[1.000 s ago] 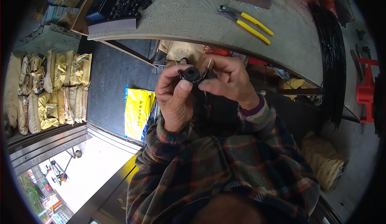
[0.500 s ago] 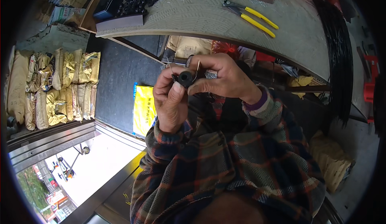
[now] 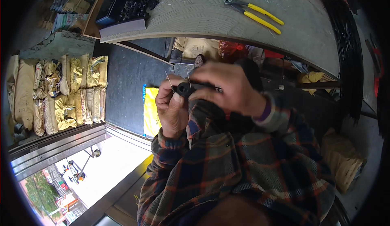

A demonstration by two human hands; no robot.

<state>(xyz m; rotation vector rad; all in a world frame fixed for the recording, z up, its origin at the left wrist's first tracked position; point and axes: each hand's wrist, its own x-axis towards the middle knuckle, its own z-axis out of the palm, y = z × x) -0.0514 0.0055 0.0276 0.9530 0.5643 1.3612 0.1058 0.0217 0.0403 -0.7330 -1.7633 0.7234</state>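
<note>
Clock directions are read from the centre of the view. Containers: a blue box (image 3: 106, 18) sits between 10 and 11 o'clock at the end of the counter (image 3: 195, 21); a heap of small black parts (image 3: 136, 0) lies against it, and how much is inside cannot be made out. At 9 o'clock, tan sacks (image 3: 48, 116) stand packed in two rows, contents hidden. Under the counter, toward 1 o'clock, is a red plastic bag (image 3: 231, 49).

Specimen: a short black cylinder (image 3: 184, 89), held in the air just off centre toward 11 o'clock, with a dark round hole in its end. Thin wires (image 3: 168, 77) rise near its two sides, the left one leaning toward 11 o'clock, the right one nearly upright. The holed end faces up at the camera, so the long axis appears to run roughly along the line of sight; the far end is hidden.

Left hand (image 3: 170, 112): fingers closed on the cylinder, thumb at its 7 o'clock edge. Right hand (image 3: 229, 86): at the 3 o'clock side, motion-blurred; whether its fingers grip anything cannot be told.
</note>
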